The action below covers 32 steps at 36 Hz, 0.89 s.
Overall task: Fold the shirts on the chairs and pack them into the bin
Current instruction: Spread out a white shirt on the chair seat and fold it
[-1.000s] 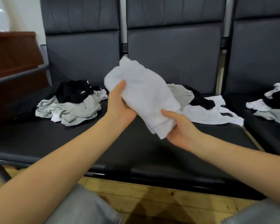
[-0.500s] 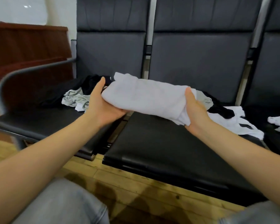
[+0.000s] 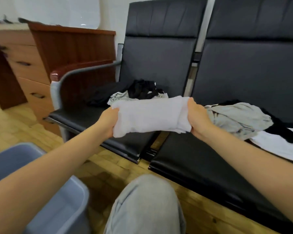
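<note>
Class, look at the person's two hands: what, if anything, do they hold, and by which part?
Both hold one folded white shirt by its ends: left hand grips the left end, right hand the right.

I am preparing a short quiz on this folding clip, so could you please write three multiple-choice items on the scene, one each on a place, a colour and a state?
1. Where is the bin?
A. On the floor at the lower left, beside the person's knee
B. On a chair seat
C. On the wooden desk

2. What colour is the folded shirt being held?
A. Black
B. White
C. Red

3. How is that shirt held?
A. Lying loose on a seat
B. By one hand only
C. Gripped at its two ends by the left hand and the right hand

Answers:
1 A, its blue-grey rim shows at the lower left on the floor.
2 B, the bundle is plainly white.
3 C, each hand's fingers curl round one end, above the seats.
</note>
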{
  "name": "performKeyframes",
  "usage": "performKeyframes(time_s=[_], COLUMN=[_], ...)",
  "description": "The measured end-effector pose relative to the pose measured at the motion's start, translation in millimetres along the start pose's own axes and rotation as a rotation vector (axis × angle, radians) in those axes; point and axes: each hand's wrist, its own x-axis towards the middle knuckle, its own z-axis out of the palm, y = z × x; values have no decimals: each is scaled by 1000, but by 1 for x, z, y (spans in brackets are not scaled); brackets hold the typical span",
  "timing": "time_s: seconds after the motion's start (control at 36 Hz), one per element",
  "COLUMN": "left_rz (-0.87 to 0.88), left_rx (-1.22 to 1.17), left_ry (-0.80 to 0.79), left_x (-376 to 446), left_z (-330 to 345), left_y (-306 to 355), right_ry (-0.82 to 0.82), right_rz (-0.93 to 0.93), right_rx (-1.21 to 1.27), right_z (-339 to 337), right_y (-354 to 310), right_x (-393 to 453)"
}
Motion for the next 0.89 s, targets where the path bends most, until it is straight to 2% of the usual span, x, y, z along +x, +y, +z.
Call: performKeyframes(time_s=[0.11,0.22,0.44,0.58,0.67,0.89], left_rz=[-6,-46,-48,-109,-106,-190], left_rx=[-135,-244,-261,-315,-348,-474], left_ry=[195,276,332,446,448,604], left_x=[0,-7,-20,-18,-20,-23], left_z=[-48,-91,-192,-250,-282,-340], left_y=[-7,-14,-35,-64,-82,-136], right_ry=[-118,-191,-321,-407,-468,-469], right_rz=[55,66,82,138,187,197], right_rx=[148,233,97,37,27,-143], right_z=[44,77,177,239,269,348], right_y=[3,5,21,28,38,65], right_x=[-10,-10,-21,-33,-39,-64])
